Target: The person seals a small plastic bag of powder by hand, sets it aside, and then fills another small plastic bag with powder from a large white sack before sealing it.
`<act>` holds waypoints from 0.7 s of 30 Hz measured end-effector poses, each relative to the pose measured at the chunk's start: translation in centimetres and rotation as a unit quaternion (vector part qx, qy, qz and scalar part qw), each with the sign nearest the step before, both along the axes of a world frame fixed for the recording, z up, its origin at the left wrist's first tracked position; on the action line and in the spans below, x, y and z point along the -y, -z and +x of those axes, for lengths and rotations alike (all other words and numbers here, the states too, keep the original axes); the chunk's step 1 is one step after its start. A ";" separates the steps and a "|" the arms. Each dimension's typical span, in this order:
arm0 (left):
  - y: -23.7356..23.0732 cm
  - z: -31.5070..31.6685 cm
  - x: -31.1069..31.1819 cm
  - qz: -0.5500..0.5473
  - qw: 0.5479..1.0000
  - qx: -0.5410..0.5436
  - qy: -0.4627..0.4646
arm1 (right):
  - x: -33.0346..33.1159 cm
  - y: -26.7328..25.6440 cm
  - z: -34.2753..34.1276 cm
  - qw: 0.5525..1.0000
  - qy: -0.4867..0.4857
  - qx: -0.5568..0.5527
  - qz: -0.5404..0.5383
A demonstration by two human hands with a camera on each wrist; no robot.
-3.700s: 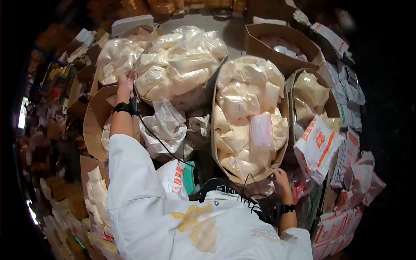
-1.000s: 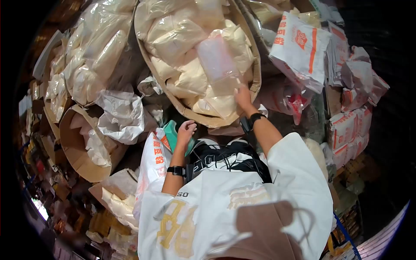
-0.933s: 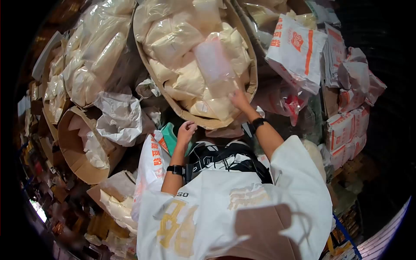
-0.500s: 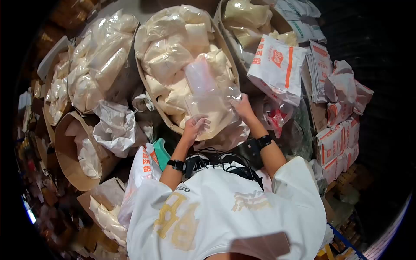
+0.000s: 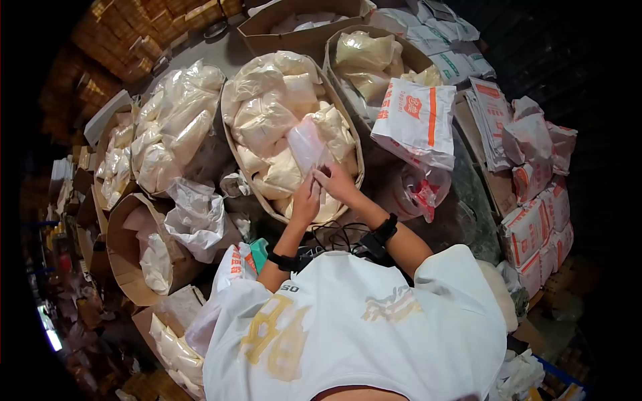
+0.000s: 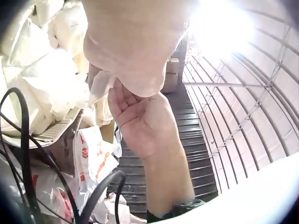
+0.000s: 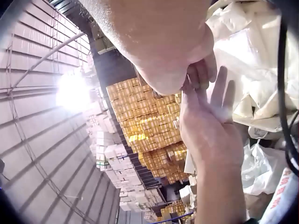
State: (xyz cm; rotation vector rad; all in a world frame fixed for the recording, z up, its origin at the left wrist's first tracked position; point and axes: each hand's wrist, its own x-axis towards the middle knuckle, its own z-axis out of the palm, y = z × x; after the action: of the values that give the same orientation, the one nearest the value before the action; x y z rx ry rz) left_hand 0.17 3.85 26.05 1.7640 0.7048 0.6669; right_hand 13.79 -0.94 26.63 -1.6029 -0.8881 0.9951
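Note:
In the head view, a clear, pinkish plastic bag (image 5: 306, 144) lies on cream-filled bags (image 5: 277, 175) in the middle cardboard box. Both hands meet at its near end. The left hand (image 5: 306, 199) pinches the bag's film near the thumb, its other fingers fairly straight in the right wrist view. The right hand (image 5: 340, 184) pinches the film too, with curled fingers. Pale film (image 6: 100, 86) shows beside the fingertips in the left wrist view. The hands largely hide where the film is gripped.
Boxes of filled bags (image 5: 177, 130) stand left of the middle box, with a crumpled white bag (image 5: 195, 215) nearby. To the right are a white-and-orange printed sack (image 5: 416, 119), a red-and-clear bag (image 5: 424, 190) and stacked printed sacks (image 5: 535, 230). Black cables (image 5: 334, 237) loop below the hands.
The left hand moved from the far-left boxes to the middle box, and the right hand moved up from its near rim. Both reached the clear bag, then came together at its near end.

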 end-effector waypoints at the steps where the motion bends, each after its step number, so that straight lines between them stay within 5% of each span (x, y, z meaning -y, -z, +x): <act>1: -1.5 -0.2 0.4 -0.110 0.994 0.004 0.013 | 0.0 1.0 0.3 0.999 0.004 -0.032 0.013; 6: -1.1 -0.7 0.1 -0.218 0.974 0.061 0.031 | 0.8 0.2 0.6 0.982 -0.013 -0.171 0.080; 15: -2.6 -0.8 0.1 -0.123 0.989 0.080 -0.014 | 1.6 -1.1 0.4 0.986 0.009 -0.117 0.119; 21: -3.4 -1.2 -0.5 -0.228 0.970 0.079 0.004 | 1.4 -0.3 0.8 0.988 0.010 -0.102 0.117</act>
State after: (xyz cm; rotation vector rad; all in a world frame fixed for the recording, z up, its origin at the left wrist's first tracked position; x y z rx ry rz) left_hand -1.07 4.38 29.41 1.2767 0.6766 0.5781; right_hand 14.61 -2.37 26.90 -1.2850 -0.8150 0.9825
